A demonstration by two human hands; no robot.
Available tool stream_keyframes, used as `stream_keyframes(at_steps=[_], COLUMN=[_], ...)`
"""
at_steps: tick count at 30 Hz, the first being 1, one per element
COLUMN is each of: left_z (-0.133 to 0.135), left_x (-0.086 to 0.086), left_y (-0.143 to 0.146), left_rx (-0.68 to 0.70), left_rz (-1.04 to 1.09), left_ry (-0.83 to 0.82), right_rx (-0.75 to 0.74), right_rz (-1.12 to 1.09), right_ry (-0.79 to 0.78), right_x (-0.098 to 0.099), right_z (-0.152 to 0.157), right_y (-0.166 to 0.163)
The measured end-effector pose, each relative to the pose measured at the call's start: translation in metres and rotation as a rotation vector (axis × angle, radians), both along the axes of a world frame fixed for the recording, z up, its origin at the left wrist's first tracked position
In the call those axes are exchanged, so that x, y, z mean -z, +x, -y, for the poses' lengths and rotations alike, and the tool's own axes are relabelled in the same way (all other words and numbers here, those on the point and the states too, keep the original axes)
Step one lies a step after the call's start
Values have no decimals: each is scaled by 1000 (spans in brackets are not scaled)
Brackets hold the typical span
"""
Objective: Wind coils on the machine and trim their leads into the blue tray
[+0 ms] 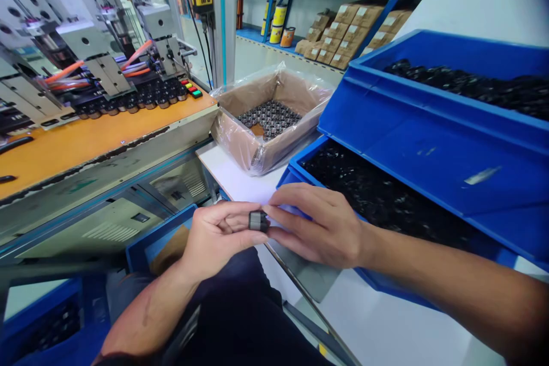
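Between my two hands is a small ribbed grey metal core with a black plastic end piece (258, 221). My left hand (218, 229) pinches it between thumb and fingers. From the other side, the fingertips of my right hand (319, 223) close against the black end, covering part of it. Just beyond my right hand lies an open blue bin (295, 177) full of small black plastic parts (355, 183).
A second blue bin (412, 137) of black parts is stacked above. A plastic-lined cardboard box (240, 146) holding rows of parts sits on the white table (240, 180). At left, a machine (96, 46) stands on an orange bench (128, 131) with a row of dark cores (141, 100).
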State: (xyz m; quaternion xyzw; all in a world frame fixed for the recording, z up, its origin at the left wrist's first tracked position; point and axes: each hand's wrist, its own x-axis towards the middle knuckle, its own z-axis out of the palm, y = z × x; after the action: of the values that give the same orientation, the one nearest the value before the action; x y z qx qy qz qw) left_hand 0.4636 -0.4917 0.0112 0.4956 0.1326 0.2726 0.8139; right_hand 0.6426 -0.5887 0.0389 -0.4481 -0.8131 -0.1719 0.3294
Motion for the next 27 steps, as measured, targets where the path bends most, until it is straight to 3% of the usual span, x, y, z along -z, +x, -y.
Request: stream_keyframes(at_steps=[4,10,12,14,19,21,24,27], left_z=[1,24,29,26,1,-4,-1,8], left_x=[0,5,6,6,-3,-6,-3,5], left_y=[-1,16,19,18,3,0,0,4], left_rx=[3,-111,-173,-261,-368,-381,-399,-325], left_rz=[7,134,145,134,95,100,106,92], left_ry=[-29,-147,-100,86,957,1087,1012,708], right_rx=[22,60,30,14,-24,-55,-71,-47], right_rz=[67,61,23,-44,-222,-263,-280,-282], right_ry=[50,140,131,68,-88,-128,-155,-126], right_x=[-2,3,5,5,-1,-4,-4,-2], right_z=[1,2,4,5,10,11,10,9], right_y=[-1,-4,-5,-6,-11,-13,-13,-11])
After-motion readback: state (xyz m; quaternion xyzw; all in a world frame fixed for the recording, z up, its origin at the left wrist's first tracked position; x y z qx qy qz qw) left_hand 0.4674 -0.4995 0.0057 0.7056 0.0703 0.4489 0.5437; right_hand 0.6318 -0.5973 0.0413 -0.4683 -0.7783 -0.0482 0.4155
